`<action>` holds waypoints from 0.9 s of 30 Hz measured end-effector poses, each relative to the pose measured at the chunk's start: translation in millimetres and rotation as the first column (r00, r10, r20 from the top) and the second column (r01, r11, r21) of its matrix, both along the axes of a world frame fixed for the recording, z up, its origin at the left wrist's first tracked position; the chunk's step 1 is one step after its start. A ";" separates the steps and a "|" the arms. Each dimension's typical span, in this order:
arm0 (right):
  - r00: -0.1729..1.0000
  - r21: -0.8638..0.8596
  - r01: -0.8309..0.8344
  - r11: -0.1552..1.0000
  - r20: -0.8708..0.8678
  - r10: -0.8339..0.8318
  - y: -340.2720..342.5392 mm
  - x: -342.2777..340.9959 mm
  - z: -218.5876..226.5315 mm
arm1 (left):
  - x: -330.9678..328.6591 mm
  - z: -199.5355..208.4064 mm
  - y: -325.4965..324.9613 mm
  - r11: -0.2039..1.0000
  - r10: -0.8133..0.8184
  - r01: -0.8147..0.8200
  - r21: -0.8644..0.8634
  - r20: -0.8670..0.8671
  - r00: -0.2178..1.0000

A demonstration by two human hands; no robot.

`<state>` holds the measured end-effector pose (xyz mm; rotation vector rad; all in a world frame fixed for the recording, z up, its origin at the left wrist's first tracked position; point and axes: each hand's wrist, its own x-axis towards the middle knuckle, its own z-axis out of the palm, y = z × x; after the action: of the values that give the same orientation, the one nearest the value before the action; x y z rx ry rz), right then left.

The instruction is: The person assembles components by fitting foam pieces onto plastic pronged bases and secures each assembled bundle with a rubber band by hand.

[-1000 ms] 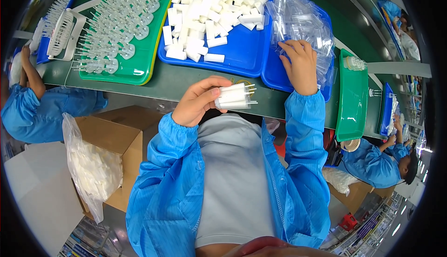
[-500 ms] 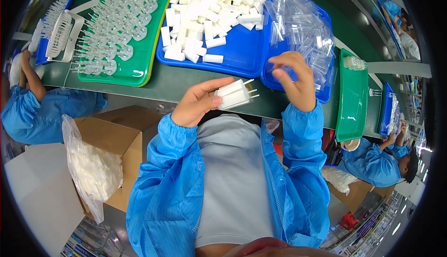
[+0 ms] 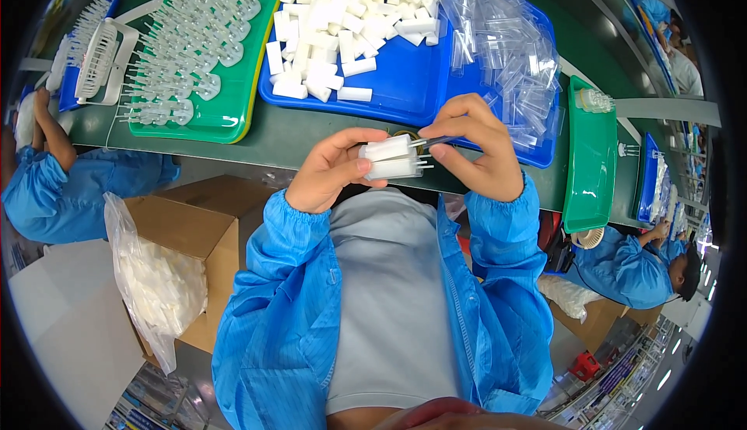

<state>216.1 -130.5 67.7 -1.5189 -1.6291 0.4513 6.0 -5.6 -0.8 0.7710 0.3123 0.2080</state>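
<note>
My left hand is closed around a small assembly of white foam blocks in clear plastic, with thin pale prongs sticking out on its right side. Its thumb presses the near face while the fingers wrap behind. My right hand pinches a thin dark tool, slim like tweezers, though its full shape is hidden by the fingers. The tool's tip meets the upper prong of the assembly. Both hands are held over the near edge of the bench, in front of my body.
A blue tray holds a pile of white foam blocks; a second blue tray holds clear plastic sleeves. Pronged clear pieces fill a green tray at left. Another green tray stands right. A carton and co-workers flank me.
My right hand has come down and left from above the clear sleeves to the assembly, now with a thin dark tool pinched in it. The left hand has barely moved.
</note>
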 end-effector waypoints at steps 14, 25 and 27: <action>0.959 -0.074 0.036 0.997 -0.278 -0.056 5.7 -28.6 -0.3 | 8.8 0.1 -10.4 0.991 0.026 -0.030 0.129 0.035 0.999; 0.999 0.043 -0.047 0.998 0.027 0.046 7.6 -24.9 6.2 | 10.4 -10.2 -9.6 0.968 0.039 -0.056 0.246 0.074 0.996; 0.999 -0.031 0.029 0.999 0.041 -0.028 4.1 -26.3 14.6 | 10.2 -11.4 -9.7 0.970 0.054 -0.071 0.231 0.078 0.995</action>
<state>189.7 -126.4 82.2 -1.5814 -1.6363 0.4351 16.2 -15.2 -12.2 0.9854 0.2467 0.3356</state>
